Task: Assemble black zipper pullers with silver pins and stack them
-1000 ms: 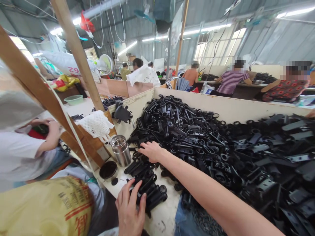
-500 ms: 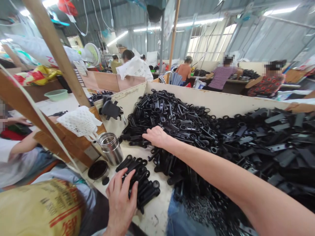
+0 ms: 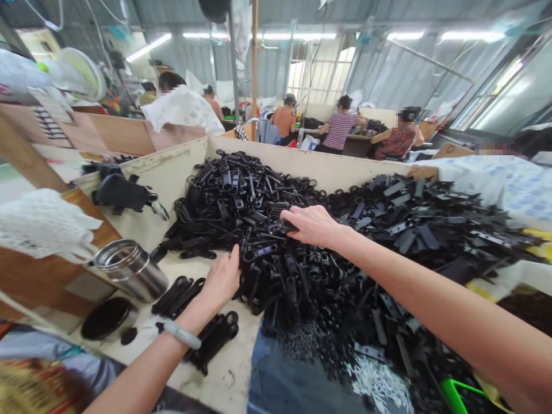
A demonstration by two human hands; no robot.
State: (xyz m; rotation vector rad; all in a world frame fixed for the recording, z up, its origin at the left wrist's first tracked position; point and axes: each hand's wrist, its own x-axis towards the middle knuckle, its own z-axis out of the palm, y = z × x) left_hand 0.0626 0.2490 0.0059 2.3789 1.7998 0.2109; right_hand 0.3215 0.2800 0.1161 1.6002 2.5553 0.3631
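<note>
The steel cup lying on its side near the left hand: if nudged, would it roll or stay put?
The steel cup looks round and smooth and lies on its side, so it would probably roll on a nudge. The wooden wall right behind it would likely stop it on that side. Its shiny metal may be slippery to grip. The left hand is not touching it.

Two hands, one steel cup, one black lid, and black plastic parts beyond counting.
</note>
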